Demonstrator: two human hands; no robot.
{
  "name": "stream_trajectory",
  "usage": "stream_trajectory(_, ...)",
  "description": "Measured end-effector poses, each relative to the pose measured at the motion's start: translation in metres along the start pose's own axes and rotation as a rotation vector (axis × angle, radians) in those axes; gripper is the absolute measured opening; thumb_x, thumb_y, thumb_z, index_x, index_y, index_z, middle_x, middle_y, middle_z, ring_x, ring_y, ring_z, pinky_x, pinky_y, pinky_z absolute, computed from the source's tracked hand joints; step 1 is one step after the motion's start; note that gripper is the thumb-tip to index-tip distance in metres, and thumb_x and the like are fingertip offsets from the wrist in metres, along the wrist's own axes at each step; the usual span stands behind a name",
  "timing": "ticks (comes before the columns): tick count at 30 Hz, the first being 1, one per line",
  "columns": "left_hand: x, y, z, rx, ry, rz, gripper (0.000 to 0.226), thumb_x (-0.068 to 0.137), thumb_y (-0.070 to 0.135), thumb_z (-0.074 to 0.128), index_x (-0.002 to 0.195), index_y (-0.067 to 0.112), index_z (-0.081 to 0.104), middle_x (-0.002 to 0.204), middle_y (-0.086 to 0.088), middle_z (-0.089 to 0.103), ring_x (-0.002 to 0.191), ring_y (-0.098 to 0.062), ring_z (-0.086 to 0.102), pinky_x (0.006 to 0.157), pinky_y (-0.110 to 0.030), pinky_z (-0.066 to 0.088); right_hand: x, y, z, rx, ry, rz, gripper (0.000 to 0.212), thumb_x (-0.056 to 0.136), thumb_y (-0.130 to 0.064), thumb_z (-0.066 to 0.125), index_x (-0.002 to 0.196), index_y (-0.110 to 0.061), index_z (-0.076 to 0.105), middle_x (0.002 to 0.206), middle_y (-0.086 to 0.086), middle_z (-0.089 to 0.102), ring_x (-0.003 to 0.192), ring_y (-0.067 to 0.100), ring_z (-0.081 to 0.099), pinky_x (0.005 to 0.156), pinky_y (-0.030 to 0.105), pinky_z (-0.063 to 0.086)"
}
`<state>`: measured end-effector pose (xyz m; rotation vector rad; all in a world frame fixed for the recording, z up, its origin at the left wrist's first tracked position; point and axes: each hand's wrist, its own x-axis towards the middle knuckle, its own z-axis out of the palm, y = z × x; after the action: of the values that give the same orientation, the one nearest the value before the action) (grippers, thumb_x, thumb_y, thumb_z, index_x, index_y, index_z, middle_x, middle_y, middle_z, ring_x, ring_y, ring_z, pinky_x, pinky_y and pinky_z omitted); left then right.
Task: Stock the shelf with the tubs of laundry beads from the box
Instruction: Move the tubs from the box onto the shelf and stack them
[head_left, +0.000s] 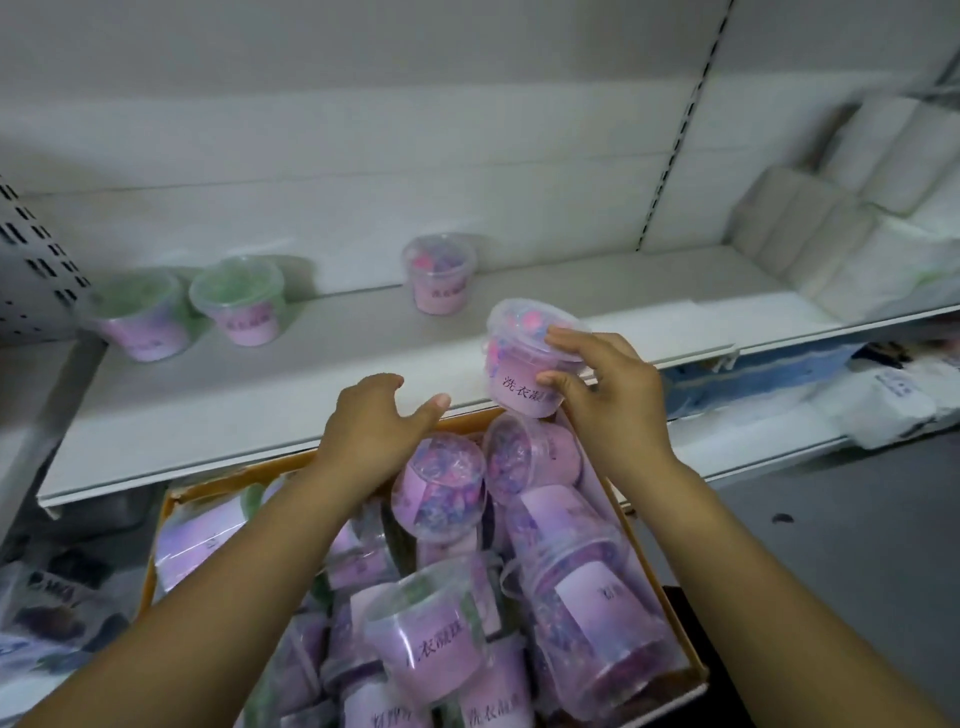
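A clear lidded tub (524, 364) of pink and purple beads, lilac-labelled, is held tilted above the front edge of the shelf (260, 395), just over the far end of the box (644, 566). It is gripped by the right hand (608, 395), fingertips on the lid rim, thumb on the label. The left hand (374, 431) is seen loosely spread, holding nothing, over the boxed tubs (441, 488). Three upright tubs (439, 275) are seen on the shelf.

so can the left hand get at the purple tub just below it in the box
Probably yes: the left hand hovers open right above that tub, which lies on top with nothing over it.
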<state>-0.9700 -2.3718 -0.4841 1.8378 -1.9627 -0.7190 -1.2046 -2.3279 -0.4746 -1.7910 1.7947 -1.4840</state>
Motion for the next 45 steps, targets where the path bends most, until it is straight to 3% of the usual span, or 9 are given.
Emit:
stream_trajectory(3, 0.024, -0.018, 0.018, 0.221, -0.016, 0.036, 0.081, 0.092, 0.067, 0.051, 0.149, 0.010, 0.044, 0.158, -0.014, 0.039, 0.146, -0.033, 0.031, 0.116, -0.042, 0.030, 0.019, 0.019, 0.014, -0.110, -0.068, -0.060, 0.041, 0.080, 0.005, 0.076, 0.116, -0.014, 0.074, 0.117, 0.003, 0.066, 0.100, -0.011, 0.055, 0.088, -0.004, 0.036)
stream_trajectory(6, 0.038, -0.032, 0.037, 0.313, -0.026, 0.079, 0.080, 0.095, 0.065, 0.045, 0.152, 0.009, 0.041, 0.163, -0.016, 0.028, 0.154, -0.032, 0.016, 0.125, -0.043, 0.016, 0.029, 0.034, 0.027, -0.213, -0.099, -0.112, 0.040, 0.080, 0.007, 0.074, 0.116, -0.011, 0.074, 0.119, 0.009, 0.067, 0.105, 0.013, 0.064, 0.091, -0.005, 0.034)
stream_trajectory(10, 0.040, -0.039, 0.061, 0.280, 0.035, 0.086, 0.071, 0.099, 0.061, 0.042, 0.146, 0.009, 0.050, 0.161, -0.014, 0.036, 0.150, -0.030, 0.028, 0.121, -0.042, 0.026, 0.040, 0.052, 0.040, -0.287, -0.123, -0.125, 0.040, 0.083, 0.007, 0.070, 0.118, -0.012, 0.072, 0.125, 0.008, 0.067, 0.112, 0.014, 0.062, 0.096, 0.000, 0.035)
stream_trajectory(15, 0.045, -0.037, 0.065, 0.373, 0.160, 0.079, 0.061, 0.098, 0.063, 0.040, 0.127, 0.016, 0.064, 0.141, -0.006, 0.057, 0.126, -0.026, 0.053, 0.090, -0.042, 0.051, 0.062, 0.075, 0.051, -0.321, -0.133, -0.133, 0.041, 0.085, 0.008, 0.068, 0.121, -0.010, 0.070, 0.125, 0.009, 0.067, 0.109, 0.015, 0.062, 0.093, -0.002, 0.036)
stream_trajectory(19, 0.056, -0.030, 0.056, 0.460, 0.124, 0.070, 0.058, 0.097, 0.067, 0.036, 0.118, 0.021, 0.066, 0.120, 0.001, 0.062, 0.111, -0.021, 0.056, 0.070, -0.034, 0.047, 0.087, 0.086, 0.059, -0.343, -0.151, -0.105, 0.041, 0.088, 0.005, 0.067, 0.126, -0.009, 0.067, 0.129, 0.013, 0.065, 0.114, 0.019, 0.061, 0.100, 0.004, 0.038)
stream_trajectory(25, 0.053, -0.031, 0.057, 0.561, 0.036, 0.067, 0.061, 0.099, 0.067, 0.027, 0.128, 0.024, 0.060, 0.142, 0.000, 0.051, 0.129, -0.020, 0.047, 0.082, -0.037, 0.052, 0.133, 0.092, 0.077, -0.361, -0.200, -0.042, 0.037, 0.091, 0.004, 0.064, 0.126, -0.008, 0.066, 0.125, 0.016, 0.065, 0.096, 0.017, 0.061, 0.075, -0.008, 0.031)
stream_trajectory(29, 0.055, -0.033, 0.056, 0.535, 0.037, 0.061, 0.063, 0.098, 0.068, 0.029, 0.129, 0.023, 0.062, 0.147, -0.001, 0.051, 0.134, -0.022, 0.046, 0.083, -0.039, 0.054, 0.160, 0.101, 0.093, -0.359, -0.219, -0.004, 0.038, 0.094, -0.003, 0.063, 0.131, -0.011, 0.064, 0.133, 0.011, 0.062, 0.117, 0.022, 0.060, 0.081, -0.008, 0.027)
stream_trajectory(35, 0.055, -0.033, 0.055, 0.534, -0.001, 0.070, 0.066, 0.097, 0.070, 0.023, 0.138, 0.028, 0.053, 0.157, 0.003, 0.040, 0.143, -0.018, 0.036, 0.095, -0.038, 0.051, 0.187, 0.112, 0.106, -0.395, -0.245, 0.065, 0.042, 0.093, -0.002, 0.060, 0.132, -0.018, 0.061, 0.128, 0.005, 0.065, 0.106, 0.022, 0.062, 0.068, -0.007, 0.029)
stream_trajectory(45, 0.056, -0.032, 0.057, 0.554, -0.014, 0.066, 0.064, 0.098, 0.068, 0.023, 0.137, 0.027, 0.054, 0.157, 0.002, 0.040, 0.144, -0.019, 0.036, 0.096, -0.037, 0.051, 0.201, 0.110, 0.108, -0.516, -0.357, 0.043, 0.044, 0.099, -0.008, 0.051, 0.143, -0.012, 0.050, 0.139, 0.012, 0.056, 0.124, 0.031, 0.054, 0.101, 0.033, 0.042)
